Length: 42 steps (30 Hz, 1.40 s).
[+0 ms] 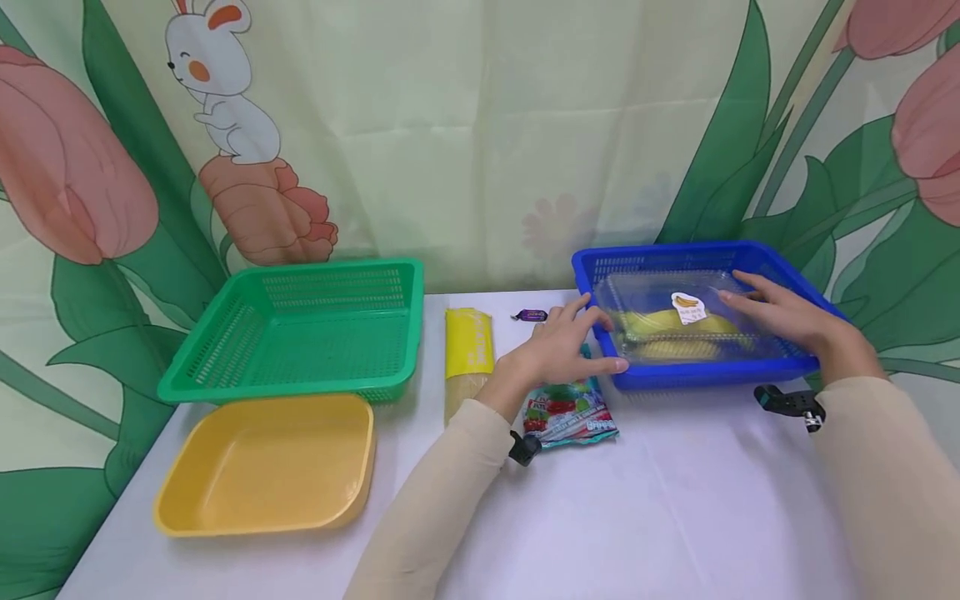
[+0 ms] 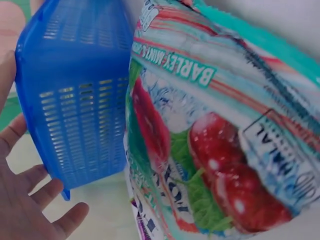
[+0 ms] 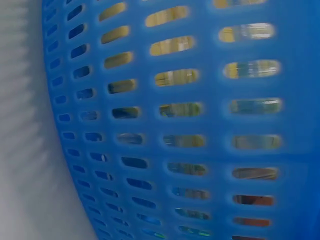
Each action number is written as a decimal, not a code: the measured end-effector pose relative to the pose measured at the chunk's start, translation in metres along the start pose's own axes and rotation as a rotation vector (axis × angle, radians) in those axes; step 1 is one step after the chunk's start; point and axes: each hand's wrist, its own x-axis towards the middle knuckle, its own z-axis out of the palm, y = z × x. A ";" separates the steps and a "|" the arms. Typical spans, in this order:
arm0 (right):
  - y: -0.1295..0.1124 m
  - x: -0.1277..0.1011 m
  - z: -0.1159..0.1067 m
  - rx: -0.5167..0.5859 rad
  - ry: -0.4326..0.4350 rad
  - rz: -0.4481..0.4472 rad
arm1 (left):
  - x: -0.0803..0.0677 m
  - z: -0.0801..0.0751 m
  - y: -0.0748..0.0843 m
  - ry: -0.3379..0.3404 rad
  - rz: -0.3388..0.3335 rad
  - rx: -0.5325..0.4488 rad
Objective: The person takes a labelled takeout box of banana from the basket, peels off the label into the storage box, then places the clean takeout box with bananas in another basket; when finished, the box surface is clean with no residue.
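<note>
A clear plastic box point(image 1: 652, 292) with a banana sticker point(image 1: 688, 308) and long yellow food point(image 1: 660, 323) inside lies in the blue basket point(image 1: 712, 375). My right hand point(image 1: 795, 312) rests over the box's right end, thumb and fingers extended on it; the right wrist view has only the basket's slotted side point(image 3: 215, 90). At the basket's left rim is my left hand point(image 1: 555, 350), fingers spread and fairly straight. Beneath that forearm lies a teal candy bag point(image 1: 570, 417) with red fruit printed on it, partly hidden. It looms large beside the basket in the left wrist view.
Left of the bag lies a clear-and-yellow packet point(image 1: 468, 350), partly behind my left arm. A small purple wrapped candy point(image 1: 531, 316) sits further back. A green basket point(image 1: 292, 392) and a yellow tub point(image 1: 262, 529) stand at left. A printed curtain point(image 1: 480, 167) hangs behind the table.
</note>
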 end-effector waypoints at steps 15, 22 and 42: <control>-0.008 -0.003 -0.001 0.172 0.049 -0.020 | -0.004 -0.011 0.003 -0.026 -0.037 0.150; -0.004 -0.013 -0.004 0.287 0.064 -0.023 | -0.002 -0.006 0.006 -0.001 0.003 0.179; -0.025 -0.037 -0.012 0.174 0.334 -0.114 | -0.010 -0.011 -0.002 -0.010 0.025 0.071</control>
